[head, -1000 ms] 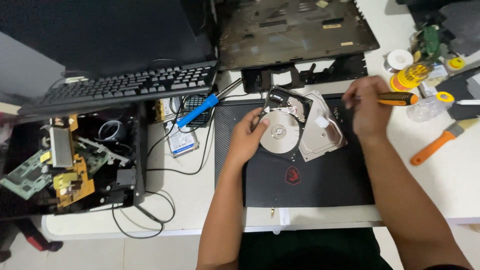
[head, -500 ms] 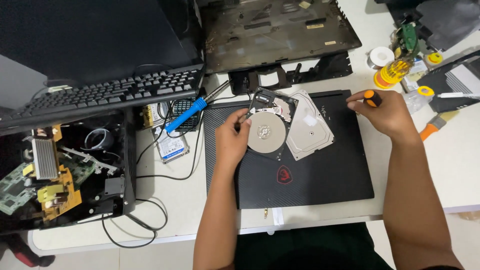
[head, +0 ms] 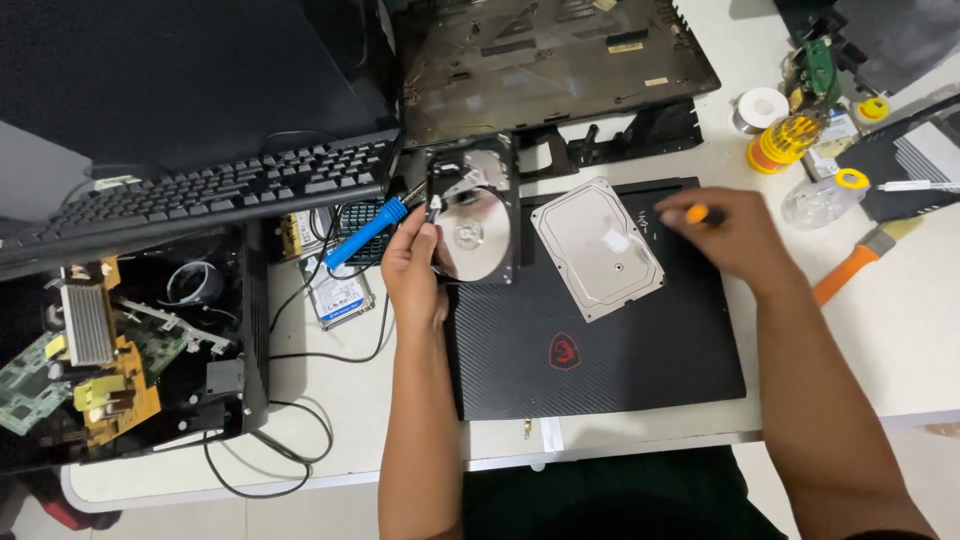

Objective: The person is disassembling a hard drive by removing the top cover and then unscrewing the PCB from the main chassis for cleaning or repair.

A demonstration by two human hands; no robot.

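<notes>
From the head view we see our left hand (head: pixel 412 268) pinching the left edge of the opened black hard drive with its shiny round platter (head: pixel 474 218), tilted up on the closed black carbon-patterned laptop (head: pixel 600 350). Our right hand (head: pixel 728 238) closes around an orange-handled screwdriver (head: pixel 697 213), just beside the flat silver drive cover (head: pixel 597 247) lying on the laptop.
</notes>
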